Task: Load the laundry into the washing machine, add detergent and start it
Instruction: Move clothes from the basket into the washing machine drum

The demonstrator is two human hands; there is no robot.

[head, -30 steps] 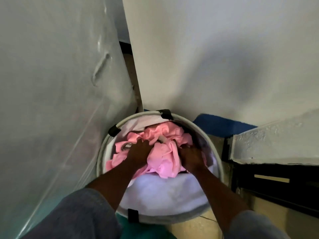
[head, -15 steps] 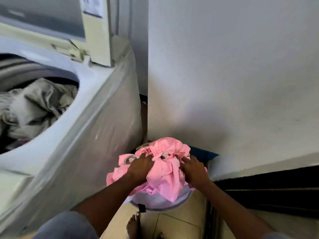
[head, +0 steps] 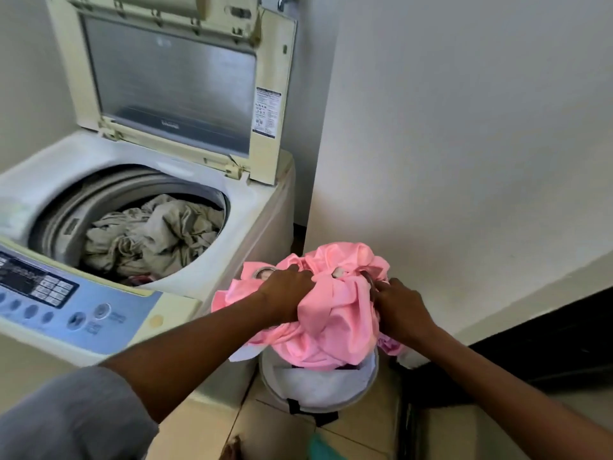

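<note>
A bundle of pink cloth with metal eyelets (head: 335, 313) hangs above the round white laundry basket (head: 318, 388) on the floor. My left hand (head: 288, 290) grips the bundle's left side and my right hand (head: 398, 310) grips its right side. To the left stands the top-loading washing machine (head: 199, 180) with its lid (head: 172, 81) raised. Beige laundry (head: 149, 234) lies in the drum. The blue control panel (head: 59, 303) runs along the machine's front edge.
A white wall (head: 464, 144) rises right behind the basket. A dark ledge (head: 547, 343) runs along the floor on the right. Tiled floor (head: 348, 439) shows below the basket, with a teal item (head: 320, 448) at the bottom edge.
The pink bundle has been lifted up out of the basket in both hands. My view has risen, and the open washer with its drum and panel has come into sight.
</note>
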